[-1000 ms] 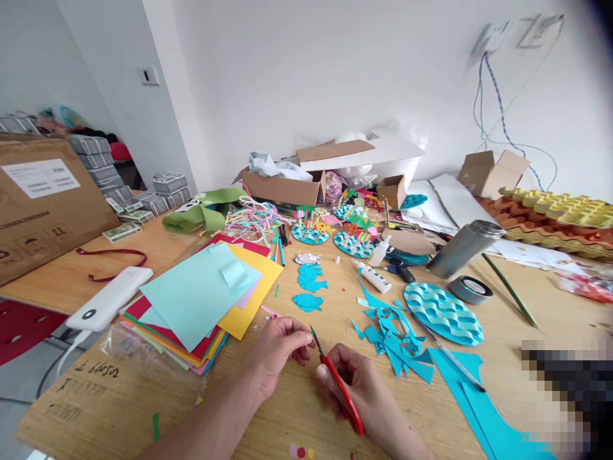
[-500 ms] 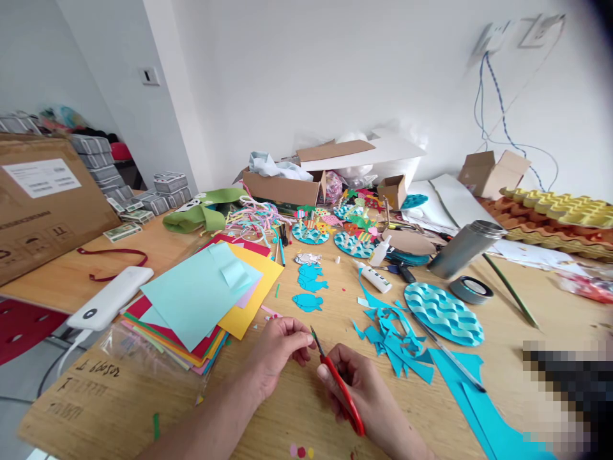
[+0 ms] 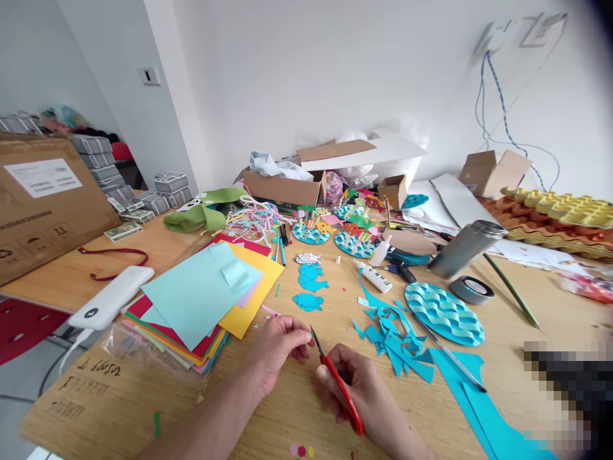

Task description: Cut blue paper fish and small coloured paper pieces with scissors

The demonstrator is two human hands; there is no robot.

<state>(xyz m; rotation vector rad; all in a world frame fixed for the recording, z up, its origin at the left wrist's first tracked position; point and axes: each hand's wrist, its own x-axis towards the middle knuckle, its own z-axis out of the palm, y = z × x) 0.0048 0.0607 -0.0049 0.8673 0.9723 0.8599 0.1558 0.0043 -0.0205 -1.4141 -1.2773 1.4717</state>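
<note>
My right hand [image 3: 366, 393] grips small red-handled scissors [image 3: 341, 388] near the table's front edge, blades pointing up and left. My left hand [image 3: 278, 350] is closed in a pinch right at the blade tips, holding a tiny piece too small to make out. A stack of coloured paper sheets [image 3: 201, 300] lies to the left of my hands. Blue paper fish [image 3: 307, 301] lie just beyond them. Blue paper scraps [image 3: 395, 342] are heaped to the right.
A white power bank [image 3: 111, 298] sits at the left. Farther back are a glue bottle [image 3: 373, 276], a wavy blue disc [image 3: 443, 313], a tape roll [image 3: 472, 289], a metal flask [image 3: 464, 249], cardboard boxes [image 3: 282, 186] and egg trays [image 3: 555, 217].
</note>
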